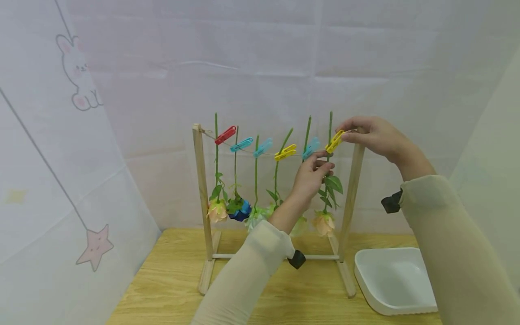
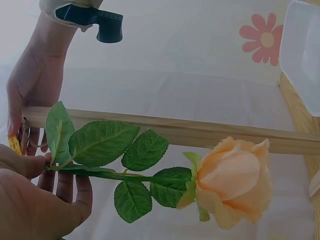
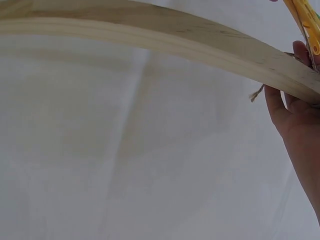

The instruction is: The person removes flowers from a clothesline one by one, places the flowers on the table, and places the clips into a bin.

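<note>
My left hand (image 1: 307, 177) pinches the green stem of a peach artificial rose (image 2: 232, 182) between thumb and fingers, just below the string. The rose hangs head down, with leaves (image 2: 105, 142) along its stem. Thumb and fingers of my right hand (image 1: 375, 137) grip a yellow clothespin (image 1: 335, 141) that lies across this stem at the string's right end. In the right wrist view the yellow clothespin (image 3: 303, 25) shows at the top corner, beyond the wooden post (image 3: 165, 32). A light blue clothespin (image 1: 312, 147) is right by my left fingertips.
More upside-down flowers hang along the string from red, blue and yellow clothespins, among them a dark blue flower (image 1: 240, 210). The wooden frame (image 1: 201, 194) stands on a wood-grain table (image 1: 162, 271). At the right is a white tray (image 1: 361, 280); a pale printed cloth (image 1: 243, 54) hangs behind.
</note>
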### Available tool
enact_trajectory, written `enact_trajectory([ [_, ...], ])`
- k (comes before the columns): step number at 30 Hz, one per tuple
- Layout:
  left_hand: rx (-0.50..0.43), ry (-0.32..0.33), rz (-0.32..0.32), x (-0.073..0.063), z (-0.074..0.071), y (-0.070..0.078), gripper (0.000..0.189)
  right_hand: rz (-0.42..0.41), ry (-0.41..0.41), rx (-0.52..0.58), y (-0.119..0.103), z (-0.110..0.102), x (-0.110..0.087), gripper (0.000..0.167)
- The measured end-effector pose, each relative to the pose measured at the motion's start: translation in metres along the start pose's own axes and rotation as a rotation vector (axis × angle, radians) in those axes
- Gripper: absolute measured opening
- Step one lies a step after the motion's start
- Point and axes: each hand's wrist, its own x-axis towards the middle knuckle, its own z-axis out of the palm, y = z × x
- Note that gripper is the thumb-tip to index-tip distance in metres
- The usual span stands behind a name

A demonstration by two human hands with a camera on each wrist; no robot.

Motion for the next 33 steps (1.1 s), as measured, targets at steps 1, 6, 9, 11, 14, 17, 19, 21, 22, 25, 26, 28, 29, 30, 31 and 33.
enact_trajectory([
  [1,-0.001,0.0,0.003,0.0,0.0,0.0,0.026,-0.002,0.003,-0.001,0.0,0.0,0.0,0.038],
  [6,0.001,-0.003,0.023,-0.002,0.0,0.002,0.023,-0.006,0.016,0.002,0.002,0.001,0.0,0.037],
  [9,0.003,-0.004,0.028,-0.004,0.001,0.003,0.024,-0.007,0.028,0.004,0.001,0.0,-0.001,0.037],
  [11,0.002,0.0,0.027,-0.004,0.001,0.002,0.024,-0.006,0.04,-0.006,0.0,0.0,-0.001,0.038],
  [14,-0.002,0.003,0.026,-0.005,0.001,0.002,0.024,-0.01,0.058,-0.026,-0.002,-0.001,-0.001,0.038],
  [17,-0.003,0.003,0.028,-0.005,0.0,0.001,0.026,-0.023,0.071,-0.052,-0.004,-0.001,-0.001,0.038],
  [19,-0.005,0.004,0.035,-0.005,0.001,0.001,0.025,-0.031,0.083,-0.07,-0.004,-0.002,-0.001,0.037],
  [21,-0.002,0.004,0.044,-0.004,0.001,0.002,0.025,-0.038,0.096,-0.084,-0.005,-0.004,-0.002,0.037],
  [22,0.005,0.004,0.049,-0.005,0.001,0.002,0.024,-0.041,0.106,-0.09,-0.005,-0.005,-0.003,0.036],
  [25,0.035,0.0,0.067,-0.006,0.002,0.003,0.022,-0.056,0.127,-0.098,-0.005,-0.009,-0.005,0.036],
  [26,0.048,-0.003,0.074,-0.006,0.002,0.003,0.022,-0.062,0.133,-0.098,-0.005,-0.01,-0.005,0.036],
  [28,0.069,-0.013,0.092,-0.008,0.002,0.004,0.023,-0.076,0.145,-0.098,-0.004,-0.012,-0.006,0.035],
  [29,0.073,-0.019,0.102,-0.009,0.001,0.004,0.024,-0.083,0.152,-0.096,-0.004,-0.013,-0.006,0.034],
  [30,0.075,-0.024,0.111,-0.009,0.001,0.005,0.025,-0.086,0.159,-0.092,-0.003,-0.014,-0.007,0.033],
  [31,0.08,-0.031,0.123,-0.01,0.001,0.005,0.027,-0.089,0.169,-0.092,-0.003,-0.015,-0.008,0.032],
  [33,0.083,-0.045,0.142,-0.011,0.0,0.005,0.029,-0.093,0.183,-0.091,-0.003,-0.017,-0.011,0.031],
])
